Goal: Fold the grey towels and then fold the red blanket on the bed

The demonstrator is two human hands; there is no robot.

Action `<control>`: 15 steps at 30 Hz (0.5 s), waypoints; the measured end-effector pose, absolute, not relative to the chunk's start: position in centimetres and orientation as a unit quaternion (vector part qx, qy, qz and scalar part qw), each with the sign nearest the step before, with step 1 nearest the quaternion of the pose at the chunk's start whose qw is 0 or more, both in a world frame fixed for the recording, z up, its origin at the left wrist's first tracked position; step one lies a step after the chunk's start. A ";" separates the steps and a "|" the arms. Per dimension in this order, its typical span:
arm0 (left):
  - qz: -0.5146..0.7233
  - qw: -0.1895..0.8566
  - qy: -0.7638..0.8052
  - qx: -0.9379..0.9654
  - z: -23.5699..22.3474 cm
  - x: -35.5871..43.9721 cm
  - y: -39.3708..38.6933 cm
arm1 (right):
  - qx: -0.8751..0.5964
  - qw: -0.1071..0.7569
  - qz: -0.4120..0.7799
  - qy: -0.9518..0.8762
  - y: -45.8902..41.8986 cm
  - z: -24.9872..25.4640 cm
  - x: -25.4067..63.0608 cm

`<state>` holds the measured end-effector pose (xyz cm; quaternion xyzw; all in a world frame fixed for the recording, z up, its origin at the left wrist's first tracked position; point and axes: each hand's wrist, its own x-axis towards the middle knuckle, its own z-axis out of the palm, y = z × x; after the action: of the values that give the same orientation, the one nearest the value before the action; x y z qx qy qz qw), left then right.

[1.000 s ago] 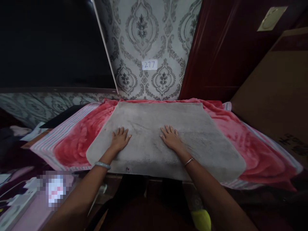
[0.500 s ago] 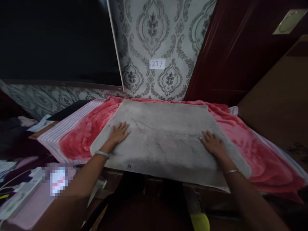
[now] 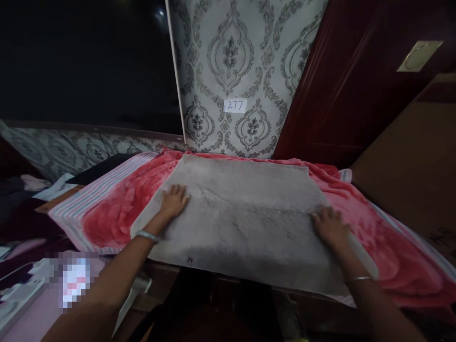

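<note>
Left hand point(image 3: 173, 201) and right hand point(image 3: 331, 229) rest open, gripping nothing, near opposite ends of the grey cloth point(image 3: 242, 194), stretched lengthwise between the side edges of the red blanket point(image 3: 110, 218)!

Your left arm point(image 3: 110, 275) reaches forward from the lower left, and your right arm point(image 3: 379, 299) slants in from the lower right. Your hands are set wide apart, both palm down. Your left hand point(image 3: 174, 200) has its fingers extended and slightly parted, thumb turned inward. Your right hand point(image 3: 331, 229) lies a little nearer your body, fingers loosely spread and somewhat blurred.
</note>
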<state>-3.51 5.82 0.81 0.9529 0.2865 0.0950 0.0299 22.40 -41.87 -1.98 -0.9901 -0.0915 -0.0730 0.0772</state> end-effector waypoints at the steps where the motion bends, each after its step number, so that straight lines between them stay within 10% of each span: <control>1: 0.080 0.032 0.247 0.965 0.8 -1.8 4.3 | -0.982 0.072 -0.078 -0.156 -39.0 -1.4 21.5; 7: 0.056 0.082 -0.003 0.995 -0.6 7.1 -3.9 | -0.911 0.087 -0.031 -0.402 -22.6 -1.7 16.8; 15: 0.052 0.010 0.158 0.986 -0.8 6.5 4.6 | -0.926 0.050 -0.020 -0.374 -26.0 -3.3 24.2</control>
<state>6.46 4.65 -0.75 0.9860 0.1580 0.0520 0.0100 24.20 -26.01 -3.31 -0.9259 -0.3741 -0.0196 0.0496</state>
